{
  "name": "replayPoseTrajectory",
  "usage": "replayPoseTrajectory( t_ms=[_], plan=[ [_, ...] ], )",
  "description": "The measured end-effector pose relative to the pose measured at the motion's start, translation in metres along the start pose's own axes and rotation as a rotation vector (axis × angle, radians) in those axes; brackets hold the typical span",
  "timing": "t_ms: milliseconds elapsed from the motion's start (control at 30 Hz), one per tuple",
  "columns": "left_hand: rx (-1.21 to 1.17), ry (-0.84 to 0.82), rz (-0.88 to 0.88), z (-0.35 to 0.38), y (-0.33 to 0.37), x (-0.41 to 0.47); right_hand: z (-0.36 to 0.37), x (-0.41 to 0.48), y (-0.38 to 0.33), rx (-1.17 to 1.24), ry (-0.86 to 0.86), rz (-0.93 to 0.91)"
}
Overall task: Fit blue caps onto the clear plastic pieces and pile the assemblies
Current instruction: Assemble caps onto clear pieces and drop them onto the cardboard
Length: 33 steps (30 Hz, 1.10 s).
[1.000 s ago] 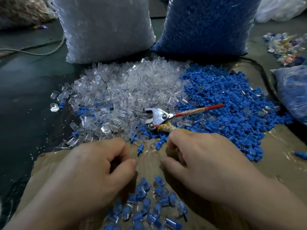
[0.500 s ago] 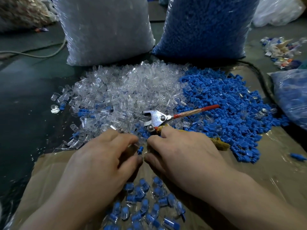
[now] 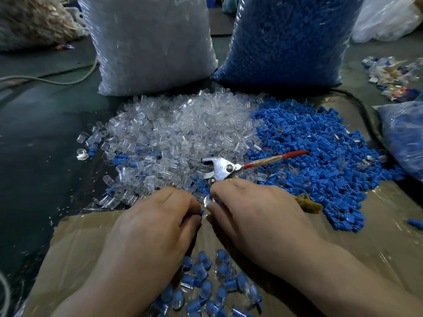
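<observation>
A heap of clear plastic pieces (image 3: 174, 138) lies ahead, with a heap of blue caps (image 3: 320, 152) to its right. My left hand (image 3: 151, 225) pinches a small blue cap (image 3: 202, 212) at its fingertips. My right hand (image 3: 256, 211) pinches a clear piece (image 3: 207, 200) right against it. The two hands meet at the near edge of the heaps. A small pile of capped assemblies (image 3: 212, 287) lies on the brown cardboard (image 3: 75, 248) between my wrists.
Metal pliers with a red handle (image 3: 231, 167) lie on the heaps just beyond my right hand. A big bag of clear pieces (image 3: 148, 42) and a big bag of blue caps (image 3: 286, 37) stand behind. Another bag (image 3: 405, 138) sits at right.
Both hands have moved forward from the cardboard to the heap's near edge and come together. The right hand now holds a clear piece against the left hand's blue cap.
</observation>
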<state>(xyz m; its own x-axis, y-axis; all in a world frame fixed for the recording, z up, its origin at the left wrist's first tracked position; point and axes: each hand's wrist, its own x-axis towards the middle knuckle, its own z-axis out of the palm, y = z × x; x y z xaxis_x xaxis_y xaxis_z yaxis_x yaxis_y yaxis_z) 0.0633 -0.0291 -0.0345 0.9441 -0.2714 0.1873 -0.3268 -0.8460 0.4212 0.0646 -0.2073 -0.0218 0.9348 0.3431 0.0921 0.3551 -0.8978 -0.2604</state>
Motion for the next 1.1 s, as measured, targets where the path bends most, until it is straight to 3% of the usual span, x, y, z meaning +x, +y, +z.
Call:
replayPoseTrajectory(
  t_ms=[167,233,300,467,833,1000,1100],
  plan=[
    [-0.203,0.149,-0.006,-0.005,0.006,-0.005,-0.010,-0.007,0.000,0.537,0.054,0.176],
    [-0.247,0.178,0.011,-0.006,0.011,-0.006,-0.013,-0.007,-0.001,1.016,-0.096,0.282],
    [-0.308,0.186,0.027,-0.005,0.015,-0.007,-0.016,-0.007,-0.001,1.327,-0.245,0.348],
    [-0.380,0.185,0.032,0.001,0.015,-0.006,-0.013,-0.004,0.002,1.472,-0.369,0.334],
    [-0.382,0.163,0.050,0.001,0.010,-0.005,-0.015,-0.003,0.007,1.655,-0.404,0.387],
    [-0.604,0.206,-0.113,0.002,0.006,-0.002,-0.015,-0.005,0.007,1.881,-0.310,0.471],
    [-0.875,0.163,-0.240,0.002,0.002,-0.002,-0.021,-0.005,0.011,1.853,-0.254,0.471]
  ],
)
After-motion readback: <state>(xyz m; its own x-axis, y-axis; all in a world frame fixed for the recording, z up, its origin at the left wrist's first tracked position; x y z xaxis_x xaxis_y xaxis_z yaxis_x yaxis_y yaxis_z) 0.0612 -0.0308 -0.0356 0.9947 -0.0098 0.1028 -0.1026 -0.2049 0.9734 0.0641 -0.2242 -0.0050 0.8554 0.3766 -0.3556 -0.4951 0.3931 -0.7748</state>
